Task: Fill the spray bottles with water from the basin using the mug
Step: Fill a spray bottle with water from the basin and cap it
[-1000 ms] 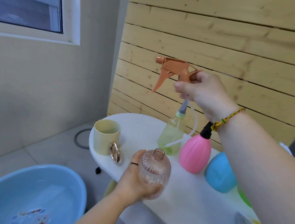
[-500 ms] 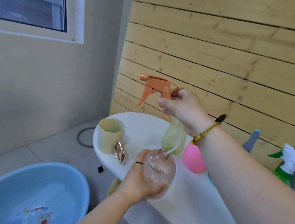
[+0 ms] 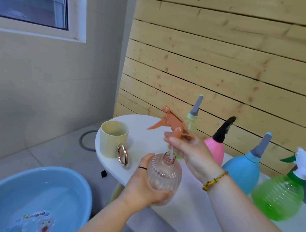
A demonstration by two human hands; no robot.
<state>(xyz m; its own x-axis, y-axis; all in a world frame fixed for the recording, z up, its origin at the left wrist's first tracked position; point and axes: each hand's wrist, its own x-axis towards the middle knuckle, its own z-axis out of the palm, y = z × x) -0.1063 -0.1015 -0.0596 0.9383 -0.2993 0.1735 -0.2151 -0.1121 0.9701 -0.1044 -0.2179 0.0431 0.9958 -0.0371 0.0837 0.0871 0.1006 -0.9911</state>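
Left hand (image 3: pixel 143 184): gripping the clear bottle (image 3: pixel 164 177) round its belly, fingers curling underneath, and holding it upright just right of the mug (image 3: pixel 112 140).
Right hand (image 3: pixel 191 153): pinching the spray head (image 3: pixel 173 123) at its collar; the head is hovering above the bottle's mouth, unseated.
Tube (image 3: pixel 171 152): hanging from the head and passing down through the mouth.
Step in hand: head and neck are either meeting or parting; I am unable to tell which. The water level inside is not showing.
Method: the move is calling for an upright bottle, a straight vertical path for the head, and a tube running clear of the rim so it is not kinking or flicking drops.
Mug: standing mouth-up on the worktop (image 3: pixel 143 140), ring handle (image 3: pixel 122 154) facing the viewer, nothing touching it.
Basin (image 3: pixel 80 189): sitting on the floor, left of and below the mug, holding water.
Others: yellow bottle (image 3: pixel 191 125), pink bottle (image 3: pixel 217 154), blue bottle (image 3: pixel 241 175) and green bottle (image 3: pixel 279 199) are standing in a row right of the mug, heads on.
Materials: the clear bottle is looking like thin ribbed plastic, round-bellied and narrow-necked; the head rigid orange plastic; the tube soft and translucent; the mug matte cream with a metallic ring; the basin smooth blue plastic.
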